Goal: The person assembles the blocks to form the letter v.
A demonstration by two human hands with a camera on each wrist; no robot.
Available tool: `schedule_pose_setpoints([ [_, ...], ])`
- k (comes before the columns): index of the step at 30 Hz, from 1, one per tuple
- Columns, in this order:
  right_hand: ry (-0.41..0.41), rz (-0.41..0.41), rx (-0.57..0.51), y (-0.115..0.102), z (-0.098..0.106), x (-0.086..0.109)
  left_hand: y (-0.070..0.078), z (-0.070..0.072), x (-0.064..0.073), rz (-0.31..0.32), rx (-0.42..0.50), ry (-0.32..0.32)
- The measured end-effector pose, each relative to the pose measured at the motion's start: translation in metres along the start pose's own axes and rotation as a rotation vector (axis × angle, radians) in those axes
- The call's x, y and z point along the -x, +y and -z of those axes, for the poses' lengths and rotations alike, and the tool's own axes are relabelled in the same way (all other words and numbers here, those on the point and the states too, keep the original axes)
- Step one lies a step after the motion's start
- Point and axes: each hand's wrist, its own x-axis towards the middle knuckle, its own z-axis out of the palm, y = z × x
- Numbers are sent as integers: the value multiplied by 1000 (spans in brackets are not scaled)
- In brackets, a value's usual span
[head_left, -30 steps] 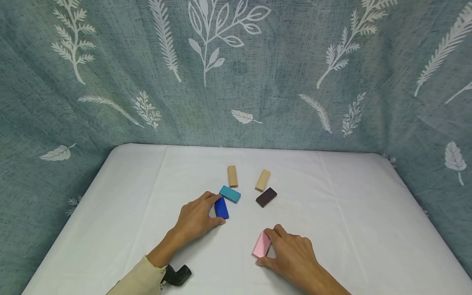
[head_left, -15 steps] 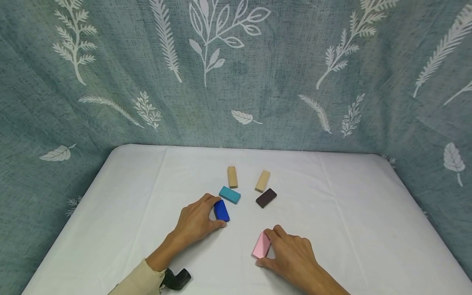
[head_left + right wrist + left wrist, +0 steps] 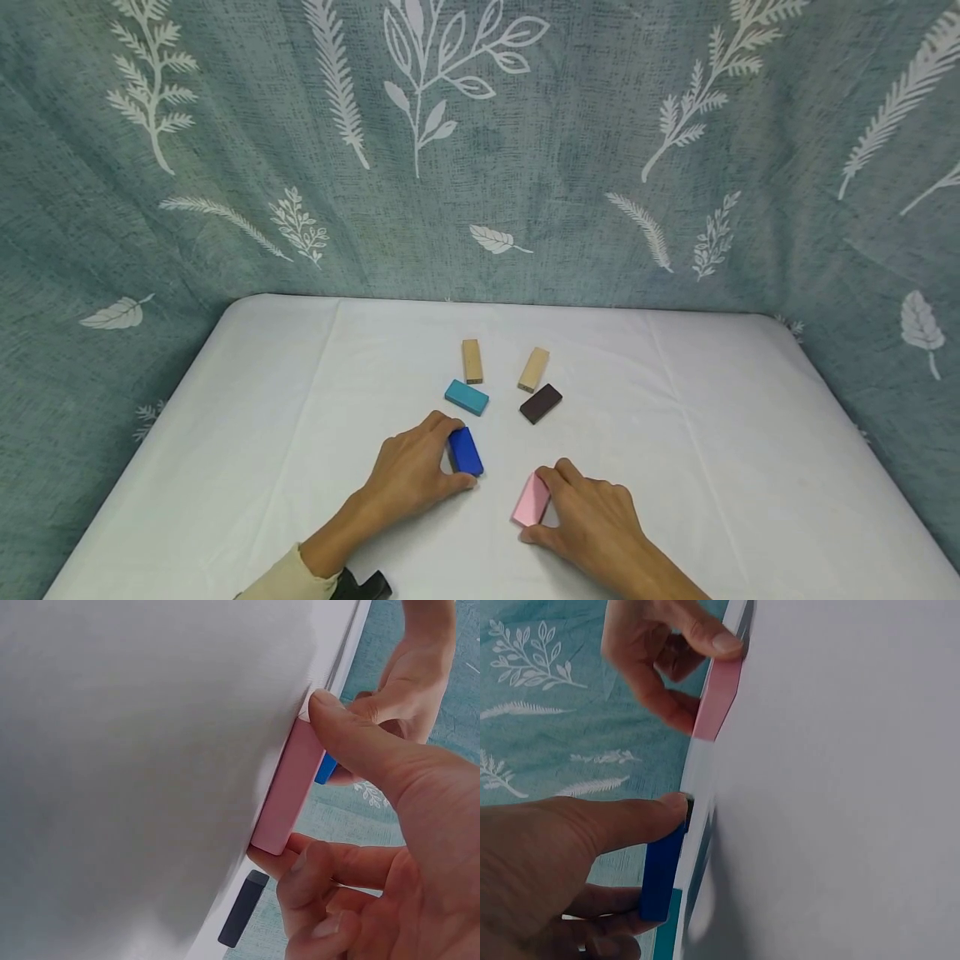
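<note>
Head view: left hand point(image 3: 415, 469), pinching blue block point(image 3: 467, 451), has shifted near-right, seemingly closing on pink block point(image 3: 531, 501) pinched by right hand point(image 3: 592, 510).

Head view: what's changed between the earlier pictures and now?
The left hand has brought the blue block nearer the person and to the right, away from the teal block. Nothing was newly gripped or let go. The right hand still holds the pink block in place; the teal block, dark block and two tan blocks stayed put.
</note>
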Motion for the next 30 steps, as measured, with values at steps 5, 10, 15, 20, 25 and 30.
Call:
schedule_pose_setpoints([
  [5,8,3,-1,0,0,0,7,-4,5,-37,8,-34],
  [10,12,5,-2,0,0,0,12,-8,9,-59,7,-47],
  [15,8,3,-6,-1,0,0,16,-10,11,-77,1,-49],
  [20,6,4,-7,-1,0,0,20,-12,12,-88,5,-56],
  [25,6,4,-4,-1,0,0,21,-13,13,-101,7,-63],
  [30,6,3,4,-1,0,0,23,-15,14,-116,1,-55],
])
